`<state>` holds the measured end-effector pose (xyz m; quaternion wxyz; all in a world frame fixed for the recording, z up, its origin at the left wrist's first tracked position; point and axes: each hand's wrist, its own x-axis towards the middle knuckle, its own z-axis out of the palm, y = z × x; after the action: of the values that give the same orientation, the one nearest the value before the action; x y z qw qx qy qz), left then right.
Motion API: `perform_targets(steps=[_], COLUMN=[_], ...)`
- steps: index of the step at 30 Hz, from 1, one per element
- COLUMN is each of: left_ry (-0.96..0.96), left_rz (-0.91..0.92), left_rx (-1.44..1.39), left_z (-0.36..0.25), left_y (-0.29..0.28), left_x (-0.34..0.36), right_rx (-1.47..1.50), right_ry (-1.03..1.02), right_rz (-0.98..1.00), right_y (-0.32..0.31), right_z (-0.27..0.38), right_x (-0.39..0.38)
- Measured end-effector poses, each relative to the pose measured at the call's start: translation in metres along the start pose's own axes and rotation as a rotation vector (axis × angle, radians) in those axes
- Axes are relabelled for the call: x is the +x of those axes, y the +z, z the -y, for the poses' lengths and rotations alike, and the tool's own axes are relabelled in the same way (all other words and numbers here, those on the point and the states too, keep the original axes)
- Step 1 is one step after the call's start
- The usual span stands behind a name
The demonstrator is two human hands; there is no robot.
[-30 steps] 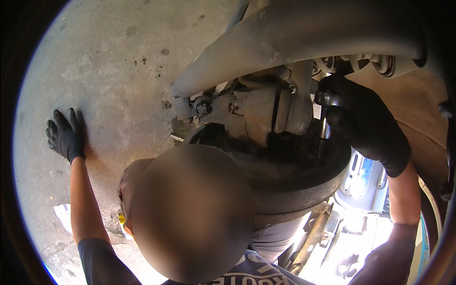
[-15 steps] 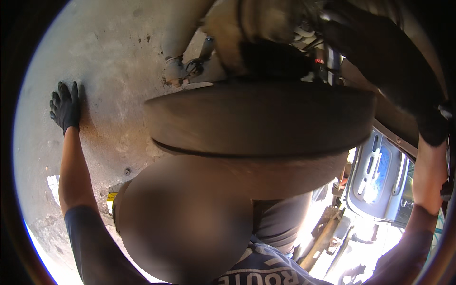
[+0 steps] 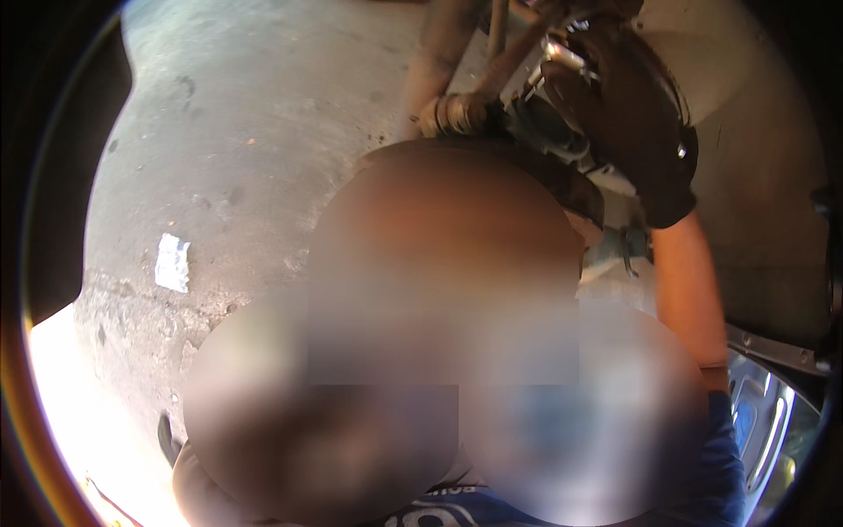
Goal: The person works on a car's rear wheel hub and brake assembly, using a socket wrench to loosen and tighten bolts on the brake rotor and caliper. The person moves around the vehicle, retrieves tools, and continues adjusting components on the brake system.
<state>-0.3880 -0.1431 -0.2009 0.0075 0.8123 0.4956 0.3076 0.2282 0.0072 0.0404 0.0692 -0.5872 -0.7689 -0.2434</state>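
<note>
My right hand (image 3: 628,140), in a dark glove, is raised among the vehicle's underbody parts at the upper right. Its thumb and fingers are bent around a shiny metal piece (image 3: 571,57), partly hidden by the glove and too blurred to name. Beside the hand are a dark rounded part (image 3: 544,123) and a ribbed, bellows-like piece (image 3: 452,114) on a rod. Under them, a dark curved rim (image 3: 404,154) shows above a large blurred patch that hides the middle of the view. My left hand is out of view.
A stained concrete floor (image 3: 228,176) spreads across the left, with a crumpled silvery wrapper (image 3: 173,263) lying on it. Brown rods (image 3: 509,61) run down from the top. A dark panel edge (image 3: 773,350) and a blue-grey vehicle part (image 3: 760,400) stand at the right.
The view has shifted. My left hand, flat on the floor before, has left the picture. My right hand appears closer to the middle, by the metal parts. The wide dark drum-like shape is now mostly blurred out.
</note>
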Motion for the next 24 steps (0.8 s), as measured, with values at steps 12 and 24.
perform_targets(steps=[12,24], left_ry=[-0.776,-0.319], left_rz=[-0.201,-0.027], left_rx=[0.116,0.34], left_z=[-0.033,0.119], left_y=[-0.252,-0.33], left_x=[0.009,0.141], right_rx=[0.101,-0.45], right_ry=[0.063,0.343], right_rz=[-0.117,-0.25], right_y=[0.062,0.022], right_z=[-0.02,-0.064], right_x=[-0.035,-0.113])
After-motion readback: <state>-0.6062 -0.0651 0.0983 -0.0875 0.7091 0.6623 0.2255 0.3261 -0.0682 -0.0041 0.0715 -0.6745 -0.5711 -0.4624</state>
